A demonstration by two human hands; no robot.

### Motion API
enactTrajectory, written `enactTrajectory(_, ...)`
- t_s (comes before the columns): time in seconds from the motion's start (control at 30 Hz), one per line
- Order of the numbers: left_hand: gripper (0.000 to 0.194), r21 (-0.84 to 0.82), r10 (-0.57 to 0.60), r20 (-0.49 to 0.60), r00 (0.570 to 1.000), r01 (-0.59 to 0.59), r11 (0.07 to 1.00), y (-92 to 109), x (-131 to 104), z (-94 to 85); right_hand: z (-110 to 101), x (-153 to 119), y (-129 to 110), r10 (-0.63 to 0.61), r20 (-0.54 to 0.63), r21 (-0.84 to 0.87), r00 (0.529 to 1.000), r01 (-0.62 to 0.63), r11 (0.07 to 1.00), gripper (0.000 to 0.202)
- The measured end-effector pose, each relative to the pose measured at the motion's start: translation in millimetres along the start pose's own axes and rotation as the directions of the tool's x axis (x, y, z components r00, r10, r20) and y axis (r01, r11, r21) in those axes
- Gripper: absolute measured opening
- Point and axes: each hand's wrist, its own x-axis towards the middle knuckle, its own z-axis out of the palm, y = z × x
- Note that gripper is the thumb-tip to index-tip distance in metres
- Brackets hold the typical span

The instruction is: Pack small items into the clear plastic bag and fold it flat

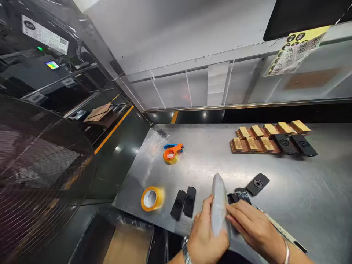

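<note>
A pale grey, slim bundle (219,205), seemingly wrapped in plastic, is held up at the front of the metal table. My left hand (205,234) is closed around its lower left side. The fingertips of my right hand (255,227) are pinched together at its right edge. Just beyond my right hand lie small dark parts (238,196), partly covered by it. A flat black plate with a round speaker-like disc (257,184) rests farther right. Two similar black plates (178,204) (189,201) lie left of the bundle.
A yellow tape roll (150,199) and an orange tape dispenser (172,152) sit on the left of the table (203,161). Wooden racks with blocks (251,143) and black plates stand at the back right. A pale strip (286,231) lies at right; a fan (44,176) is at far left.
</note>
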Motion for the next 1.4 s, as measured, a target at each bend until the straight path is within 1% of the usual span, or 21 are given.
enactTrajectory(0.13,0.062,0.014,0.041,-0.016,0.999,-0.041,0.999,-9.8,-0.3,1.9,2.5,-0.3,-5.7,0.000,-0.018,-0.003,1.000,0.000,1.000,0.016)
enactTrajectory(0.27,0.063,-0.037,0.070,-0.045,0.997,-0.072,0.997,-19.2,-2.0,4.9,7.1,2.6,-8.4,0.010,-0.063,0.015,0.998,-0.009,1.000,0.012)
enactTrajectory(0.33,0.062,-0.088,0.074,-0.064,0.995,-0.079,0.993,-23.3,-2.0,7.1,9.3,4.5,-8.4,0.014,-0.087,0.015,0.996,-0.013,1.000,0.012)
enactTrajectory(0.43,0.059,-0.210,0.055,-0.085,0.995,-0.072,0.975,-27.9,0.0,11.1,11.3,6.4,-7.4,0.017,-0.094,0.003,0.995,-0.017,1.000,0.012)
enactTrajectory(0.5,0.060,-0.290,0.038,-0.076,0.996,-0.059,0.955,-29.3,1.8,13.3,10.7,7.2,-6.4,0.023,-0.095,-0.001,0.995,-0.023,1.000,0.012)
enactTrajectory(0.57,0.064,-0.333,0.041,-0.068,0.997,-0.061,0.941,-28.7,2.7,14.7,7.6,8.3,-5.1,0.029,-0.104,0.023,0.994,-0.027,0.999,0.013)
enactTrajectory(0.63,0.067,-0.308,0.058,-0.075,0.996,-0.078,0.948,-26.3,1.9,15.3,1.7,10.1,-2.7,0.030,-0.135,0.072,0.990,-0.020,0.997,0.012)
enactTrajectory(0.67,0.068,-0.269,0.064,-0.083,0.994,-0.084,0.960,-24.8,1.0,15.4,-2.1,11.3,-1.0,0.028,-0.155,0.098,0.987,-0.012,0.995,0.014)
enactTrajectory(0.73,0.071,-0.163,0.072,-0.100,0.992,-0.087,0.983,-22.5,-1.4,15.9,-10.7,14.4,3.3,0.012,-0.195,0.112,0.981,0.010,0.994,0.029)
enactTrajectory(0.8,0.070,-0.054,0.084,-0.124,0.989,-0.091,0.994,-22.9,-3.7,16.6,-19.9,18.2,8.1,-0.005,-0.204,0.066,0.979,0.019,0.998,0.043)
enactTrajectory(0.87,0.069,0.031,0.115,-0.141,0.983,-0.111,0.993,-26.1,-5.2,17.3,-28.7,22.0,12.4,-0.014,-0.176,0.000,0.984,0.015,1.000,0.047)
enactTrajectory(0.97,0.069,0.094,0.134,-0.156,0.979,-0.120,0.988,-32.0,-6.0,16.8,-40.2,26.0,17.3,-0.035,-0.131,-0.045,0.991,0.030,0.999,0.043)
enactTrajectory(1.07,0.070,0.102,0.125,-0.113,0.986,-0.114,0.988,-32.2,-6.3,14.3,-49.2,29.1,21.7,-0.144,-0.076,-0.050,0.987,0.140,0.989,0.038)
enactTrajectory(1.13,0.072,0.107,0.111,-0.080,0.991,-0.103,0.989,-29.0,-7.0,13.1,-52.6,31.7,24.4,-0.207,0.002,-0.094,0.978,0.207,0.974,0.027)
enactTrajectory(1.17,0.072,0.118,0.096,-0.075,0.993,-0.087,0.989,-27.0,-7.6,12.9,-53.1,33.2,25.4,-0.215,0.056,-0.138,0.975,0.221,0.965,0.021)
enactTrajectory(1.27,0.071,0.171,0.020,-0.112,0.994,-0.001,0.985,-22.9,-10.2,13.9,-48.6,36.5,26.1,-0.149,0.215,-0.301,0.965,0.210,0.930,0.014)
enactTrajectory(1.33,0.069,0.203,-0.002,-0.138,0.990,0.030,0.979,-23.3,-11.4,14.4,-42.3,37.2,24.6,-0.090,0.262,-0.397,0.961,0.192,0.897,0.015)
enactTrajectory(1.4,0.068,0.223,0.014,-0.154,0.988,0.021,0.975,-26.5,-11.4,13.2,-36.9,37.5,22.3,-0.081,0.276,-0.452,0.958,0.203,0.868,0.025)
